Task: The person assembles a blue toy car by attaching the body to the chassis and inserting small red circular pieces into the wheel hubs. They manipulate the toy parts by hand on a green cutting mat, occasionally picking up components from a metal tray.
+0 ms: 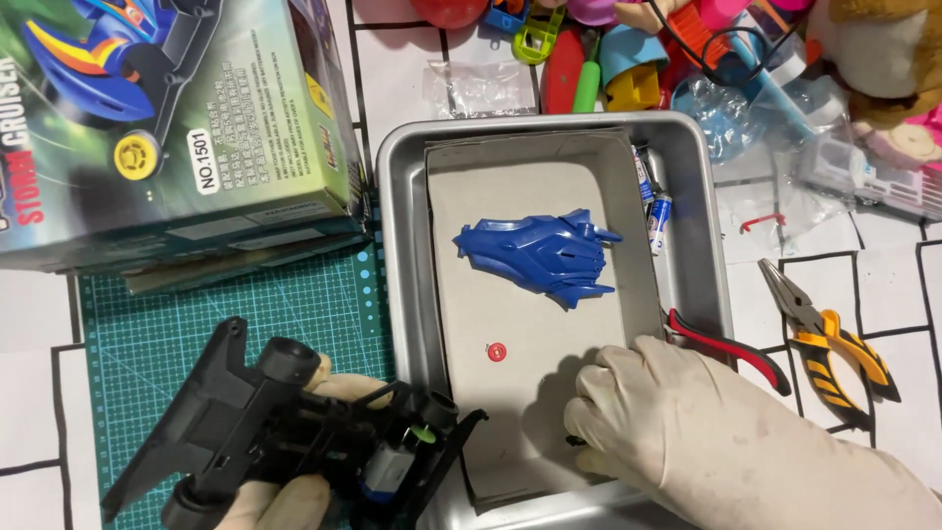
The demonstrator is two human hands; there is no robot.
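At lower left, over the green cutting mat (294, 314), the left hand (294, 491) grips a black toy car frame (285, 432); the fingers are mostly hidden behind it. Farther right, in the metal tray (702, 245), a blue car shell (540, 255) lies on grey cardboard (530, 196). The gloved right hand (677, 422) presses down there, fingertips curled over something small and dark, barely visible.

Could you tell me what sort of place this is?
Probably a hobby bench for building toy model cars: a green cutting mat, pliers, a metal tray holding a blue car body shell, and a kit box.
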